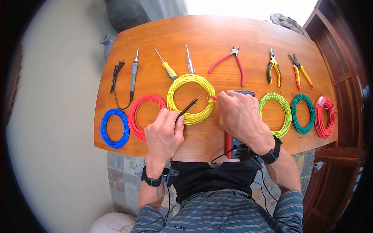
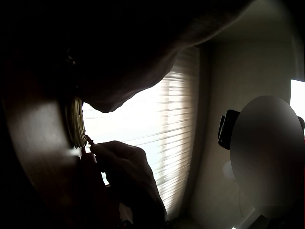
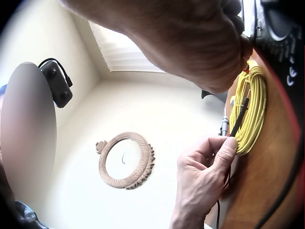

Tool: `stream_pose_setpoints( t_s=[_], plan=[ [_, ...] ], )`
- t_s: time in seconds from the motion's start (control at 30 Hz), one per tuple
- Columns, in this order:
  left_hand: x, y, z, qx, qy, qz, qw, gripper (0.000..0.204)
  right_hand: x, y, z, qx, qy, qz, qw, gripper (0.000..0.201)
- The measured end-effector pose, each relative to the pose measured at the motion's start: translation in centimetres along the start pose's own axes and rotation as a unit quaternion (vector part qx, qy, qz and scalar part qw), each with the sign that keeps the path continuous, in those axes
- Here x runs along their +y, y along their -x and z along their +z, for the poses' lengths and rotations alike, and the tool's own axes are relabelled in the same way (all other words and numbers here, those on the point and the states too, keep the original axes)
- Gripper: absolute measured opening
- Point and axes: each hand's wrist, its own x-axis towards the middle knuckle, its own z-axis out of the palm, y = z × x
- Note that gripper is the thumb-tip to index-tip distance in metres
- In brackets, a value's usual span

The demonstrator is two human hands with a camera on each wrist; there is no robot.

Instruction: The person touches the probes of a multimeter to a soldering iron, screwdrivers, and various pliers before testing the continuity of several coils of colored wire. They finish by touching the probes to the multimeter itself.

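Observation:
The left hand (image 1: 164, 130) pinches a black probe (image 1: 187, 108) whose bare tip points over the yellow wire coil (image 1: 171, 95). In the right wrist view, thumb and fingers of the left hand (image 3: 202, 174) hold that black probe (image 3: 240, 117) beside the coil (image 3: 259, 102). The right hand (image 1: 243, 116) grips a red probe (image 1: 213, 98), its tip at the coil's right side; most of it is hidden by the fingers. Beneath the right hand lies a red and dark multimeter (image 1: 229, 145), partly covered. The left wrist view is very dark.
Blue (image 1: 114, 128), red (image 1: 136, 116), lime (image 1: 286, 112), green (image 1: 303, 113) and another red coil (image 1: 324, 116) flank the hands. Behind them lie a soldering iron (image 1: 133, 75), screwdriver (image 1: 169, 71), tester (image 1: 190, 62), red-handled cutters (image 1: 241, 70), pliers (image 1: 274, 70) and yellow-red strippers (image 1: 299, 72).

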Motion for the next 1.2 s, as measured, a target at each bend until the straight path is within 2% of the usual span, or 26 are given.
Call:
stream_pose_setpoints(
  t_s=[0.03, 0.17, 0.23, 0.57, 0.63, 0.77, 0.83, 0.9, 0.93, 1.0, 1.07, 1.1, 1.13, 1.17, 1.2],
  plan=[
    [0.0, 0.0, 0.0, 0.000, 0.000, 0.000, 1.000, 0.012, 0.0, 0.0, 0.1, 0.023, -0.003, -0.004, 1.000, 0.012],
    [-0.1, 0.0, 0.0, -0.002, -0.004, 0.000, 1.000, 0.013, -0.1, 0.0, -0.3, 0.016, -0.005, 0.003, 1.000, 0.014],
    [-0.1, 0.0, 0.0, -0.002, -0.004, 0.001, 1.000, 0.013, -0.2, 0.0, -1.0, -0.033, -0.001, 0.012, 0.999, 0.009],
    [0.1, -0.1, 0.0, -0.003, -0.005, -0.001, 1.000, 0.012, -0.8, 0.8, -2.3, -0.067, 0.023, 0.017, 0.997, 0.008],
    [0.1, -0.1, 0.0, -0.003, -0.006, -0.001, 1.000, 0.012, -0.7, 1.2, -2.2, -0.025, -0.010, -0.009, 1.000, 0.021],
    [0.1, -0.1, 0.0, 0.001, -0.003, 0.001, 1.000, 0.012, -1.6, 1.2, -3.6, -0.051, -0.003, 0.006, 0.999, 0.007],
    [0.2, -0.2, 0.0, 0.005, -0.004, 0.000, 1.000, 0.012, -2.0, 1.7, -4.2, 0.042, -0.034, -0.023, 0.998, 0.009],
    [0.4, -0.1, 0.1, 0.009, 0.007, -0.014, 1.000, 0.010, -3.6, 2.6, -6.6, 0.040, -0.068, -0.015, 0.997, 0.008],
    [0.3, -0.1, 0.0, 0.013, 0.001, -0.019, 1.000, 0.010, -4.8, 3.2, -8.3, 0.037, -0.102, -0.004, 0.994, 0.012],
    [0.1, 0.0, 0.1, 0.001, -0.012, -0.005, 1.000, 0.012, -7.2, 4.7, -12.2, 0.030, -0.070, 0.005, 0.997, 0.025],
    [0.2, 0.0, 0.1, 0.003, -0.015, -0.008, 1.000, 0.012, -9.0, 6.7, -14.5, 0.076, -0.076, -0.006, 0.994, 0.030],
    [0.2, -0.1, 0.1, 0.002, -0.014, -0.005, 1.000, 0.012, -10.0, 7.5, -15.4, 0.121, -0.021, -0.008, 0.992, 0.022],
    [0.3, -0.1, 0.0, 0.001, -0.017, -0.007, 1.000, 0.012, -10.6, 8.2, -16.1, 0.135, -0.035, -0.005, 0.990, 0.015],
    [0.3, -0.1, 0.0, 0.005, -0.022, -0.011, 1.000, 0.012, -8.5, 7.0, -18.1, 0.020, -0.109, -0.179, 0.978, 0.034],
    [0.3, 0.0, 0.1, 0.007, -0.018, -0.006, 1.000, 0.012, -8.6, 8.0, -18.1, 0.054, -0.115, -0.175, 0.976, 0.049]
  ],
)
